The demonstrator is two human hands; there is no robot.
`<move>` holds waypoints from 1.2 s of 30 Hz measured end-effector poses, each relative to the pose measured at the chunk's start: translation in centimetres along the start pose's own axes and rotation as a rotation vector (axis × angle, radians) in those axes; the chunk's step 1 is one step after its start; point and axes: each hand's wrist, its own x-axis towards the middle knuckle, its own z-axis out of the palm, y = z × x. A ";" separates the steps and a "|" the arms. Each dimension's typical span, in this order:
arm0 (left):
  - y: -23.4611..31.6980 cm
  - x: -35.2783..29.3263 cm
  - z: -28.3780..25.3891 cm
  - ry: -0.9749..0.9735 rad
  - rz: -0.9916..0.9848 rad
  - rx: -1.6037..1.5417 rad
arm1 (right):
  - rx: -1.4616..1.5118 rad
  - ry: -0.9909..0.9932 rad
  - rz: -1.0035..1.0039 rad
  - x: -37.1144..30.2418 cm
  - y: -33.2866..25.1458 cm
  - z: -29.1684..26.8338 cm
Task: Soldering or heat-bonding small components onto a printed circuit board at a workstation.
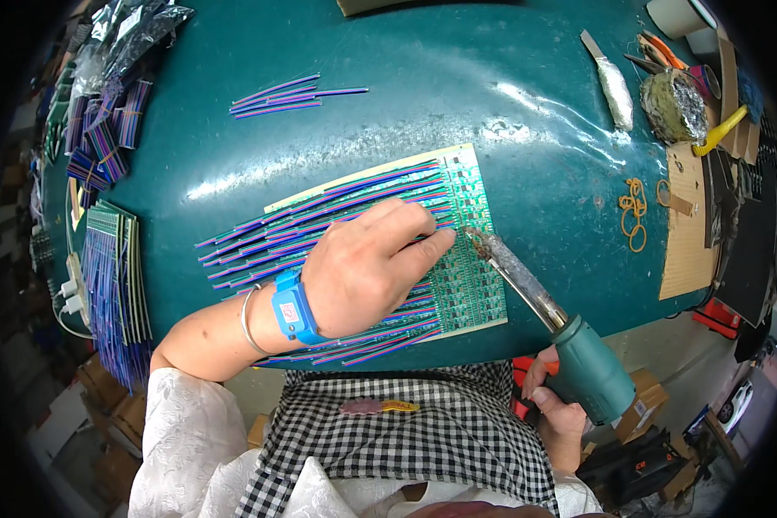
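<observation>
My left hand point(363, 268), wearing a blue wristband point(292, 309), reaches over a green circuit board panel point(470, 298). Its thumb and forefinger are pinched on a multicoloured ribbon wire at the row of pads; the wire's end is mostly hidden by the fingers. Strips of blue, red and black ribbon wire point(268, 231) lie side by side, running leftward off the panel. Below the table's near edge, my right hand point(557, 414) grips a green soldering gun point(591, 367). The gun's metal tip point(477, 237) meets the panel just right of my left fingertips.
Loose ribbon wires point(289, 97) lie farther back. At left are wired boards in a stack point(116, 259) and bundled wires point(104, 142). To the right are rubber bands point(634, 216), a foil-wrapped blade point(613, 91), a foil-covered roll point(673, 105) and cardboard point(686, 242).
</observation>
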 end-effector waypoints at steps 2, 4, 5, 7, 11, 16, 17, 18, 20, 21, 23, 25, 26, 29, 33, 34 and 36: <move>0.0 -0.1 0.1 -0.003 -0.004 0.008 | 0.057 -0.003 0.005 0.2 -0.2 0.3; 0.1 -0.1 0.2 -0.001 -0.006 0.010 | 0.083 0.011 0.019 0.4 -0.7 0.8; 0.1 -0.1 0.2 -0.001 -0.008 0.010 | 0.087 0.022 0.029 0.5 -1.0 1.0; 0.2 -0.2 0.2 -0.019 -0.006 0.033 | -0.015 -0.012 0.008 0.9 -0.8 0.5; 0.2 -0.2 0.3 -0.003 0.015 0.055 | -0.098 -0.009 -0.026 1.4 -1.0 0.7; 0.2 -0.2 0.4 -0.003 0.030 0.064 | -0.170 0.001 -0.067 1.8 -1.7 1.2; 0.2 -0.2 0.4 -0.002 0.034 0.064 | -0.152 -0.012 -0.080 2.0 -1.7 1.2; 0.2 -0.2 0.4 -0.004 0.035 0.065 | -0.136 -0.026 -0.091 2.1 -1.8 1.2; 0.2 -0.2 0.3 -0.008 0.036 0.065 | -0.019 -0.052 -0.090 2.2 -2.0 1.1; 0.2 -0.2 0.3 -0.017 0.031 0.066 | 0.039 -0.055 -0.092 2.1 -2.1 1.1; 0.2 -0.2 0.3 -0.035 0.019 0.068 | 0.153 -0.031 -0.107 1.8 -2.2 1.6; 0.3 -0.2 0.2 -0.036 0.017 0.067 | 0.137 -0.029 -0.117 1.5 -1.8 1.4; 0.3 -0.1 0.2 -0.036 0.016 0.066 | 0.134 -0.032 -0.104 1.5 -2.0 1.4; 0.4 -0.1 0.2 -0.042 0.014 0.070 | 0.097 -0.052 -0.112 1.7 -1.9 1.4; 0.4 -0.1 0.2 -0.047 0.008 0.067 | 0.037 -0.071 -0.108 1.9 -1.8 1.3; 0.4 -0.1 0.1 -0.047 0.010 0.069 | 0.021 -0.070 -0.116 1.9 -1.7 1.3; 0.2 -0.2 0.3 -0.029 0.031 0.074 | -0.013 -0.066 -0.132 1.8 -1.5 1.2</move>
